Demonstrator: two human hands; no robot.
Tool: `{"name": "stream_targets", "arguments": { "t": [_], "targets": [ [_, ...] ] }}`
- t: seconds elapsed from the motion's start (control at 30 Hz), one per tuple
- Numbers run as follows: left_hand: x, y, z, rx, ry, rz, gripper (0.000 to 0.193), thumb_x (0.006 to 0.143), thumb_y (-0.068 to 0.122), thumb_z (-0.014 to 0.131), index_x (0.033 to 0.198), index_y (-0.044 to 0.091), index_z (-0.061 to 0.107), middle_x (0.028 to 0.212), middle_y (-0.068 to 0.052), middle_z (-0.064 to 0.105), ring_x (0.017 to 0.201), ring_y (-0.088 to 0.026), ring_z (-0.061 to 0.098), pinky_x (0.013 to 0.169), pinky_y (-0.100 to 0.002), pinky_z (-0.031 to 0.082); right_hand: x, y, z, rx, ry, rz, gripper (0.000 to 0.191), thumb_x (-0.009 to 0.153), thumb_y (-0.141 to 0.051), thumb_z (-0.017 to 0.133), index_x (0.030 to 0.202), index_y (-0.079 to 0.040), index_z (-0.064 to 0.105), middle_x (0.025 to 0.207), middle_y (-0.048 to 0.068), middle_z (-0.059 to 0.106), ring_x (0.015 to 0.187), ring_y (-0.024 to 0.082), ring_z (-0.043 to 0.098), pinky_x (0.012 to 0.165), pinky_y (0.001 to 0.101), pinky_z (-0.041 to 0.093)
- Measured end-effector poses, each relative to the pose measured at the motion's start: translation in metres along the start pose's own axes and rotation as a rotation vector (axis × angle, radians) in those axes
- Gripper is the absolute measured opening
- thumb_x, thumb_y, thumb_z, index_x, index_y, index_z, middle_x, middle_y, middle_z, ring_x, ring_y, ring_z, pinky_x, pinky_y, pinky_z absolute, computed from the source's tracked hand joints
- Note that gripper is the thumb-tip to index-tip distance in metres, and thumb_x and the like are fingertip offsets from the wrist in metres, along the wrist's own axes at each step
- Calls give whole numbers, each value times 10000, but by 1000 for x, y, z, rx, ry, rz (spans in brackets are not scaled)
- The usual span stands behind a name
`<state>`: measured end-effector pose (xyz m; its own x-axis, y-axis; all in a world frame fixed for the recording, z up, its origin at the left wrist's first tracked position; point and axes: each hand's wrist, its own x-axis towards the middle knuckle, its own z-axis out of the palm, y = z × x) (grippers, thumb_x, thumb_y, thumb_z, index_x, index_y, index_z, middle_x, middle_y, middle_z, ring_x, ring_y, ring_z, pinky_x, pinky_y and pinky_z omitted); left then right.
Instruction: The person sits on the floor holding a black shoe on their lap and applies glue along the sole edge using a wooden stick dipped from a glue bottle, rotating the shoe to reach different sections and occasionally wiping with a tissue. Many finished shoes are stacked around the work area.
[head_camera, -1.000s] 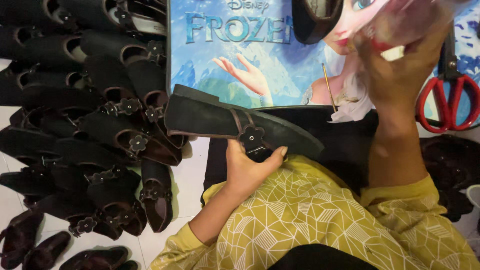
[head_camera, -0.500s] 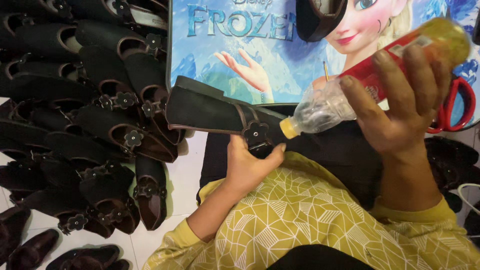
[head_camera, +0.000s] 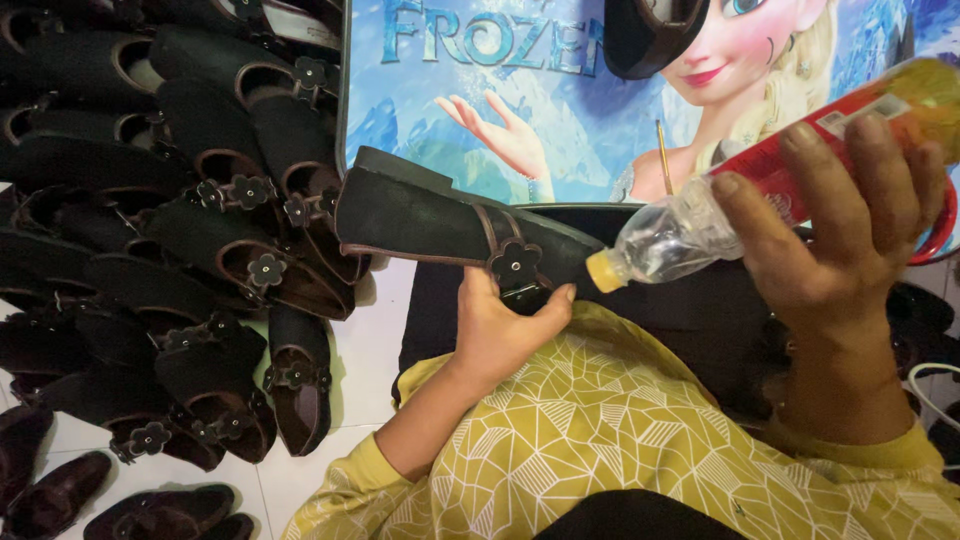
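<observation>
The left hand (head_camera: 500, 335) is gripping a dark slipper-style shoe (head_camera: 440, 225) from below, fingers wrapped up around it near the flower ornament (head_camera: 516, 265), and the shoe is lying roughly level above the lap, its long axis running from upper left down to the right. The right hand (head_camera: 845, 250) is clasping one clear plastic bottle (head_camera: 720, 205) with a red label, tilting it so its yellowish nozzle is pointing down and left, just beside the shoe's right end. Behind both, a colourful cartoon-printed board (head_camera: 560, 110) is standing upright. To the left, a big heap of matching dark shoes (head_camera: 170, 230) is covering the white tiled floor (head_camera: 375, 330), too many overlapping to count exactly.
</observation>
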<state>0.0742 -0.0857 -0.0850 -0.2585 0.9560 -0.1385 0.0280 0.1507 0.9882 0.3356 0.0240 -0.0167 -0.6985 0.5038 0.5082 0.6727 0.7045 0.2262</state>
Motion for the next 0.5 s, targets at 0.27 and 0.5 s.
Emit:
{"name": "stream_targets", "arguments": {
  "t": [0.27, 0.5],
  "targets": [
    [-1, 0, -1, -70, -16, -30, 574, 768, 72, 876, 1197, 3, 501, 960, -44, 672, 795, -102, 669, 707, -279, 574, -8, -13, 1, 564, -69, 612, 645, 897, -26, 943, 1427, -49, 575, 1430, 147, 548, 1354, 270, 528, 1181, 369, 447],
    [0, 0, -1, -32, -17, -17, 558, 761, 89, 886, 1184, 0, 533, 952, -50, 681, 806, -115, 675, 738, -289, 575, -44, 35, 54, 995, 181, 741, 915, 939, 136, 853, 1648, -51, 305, 1555, 76, 426, 1434, 192, 442, 1263, 348, 384]
  ]
}}
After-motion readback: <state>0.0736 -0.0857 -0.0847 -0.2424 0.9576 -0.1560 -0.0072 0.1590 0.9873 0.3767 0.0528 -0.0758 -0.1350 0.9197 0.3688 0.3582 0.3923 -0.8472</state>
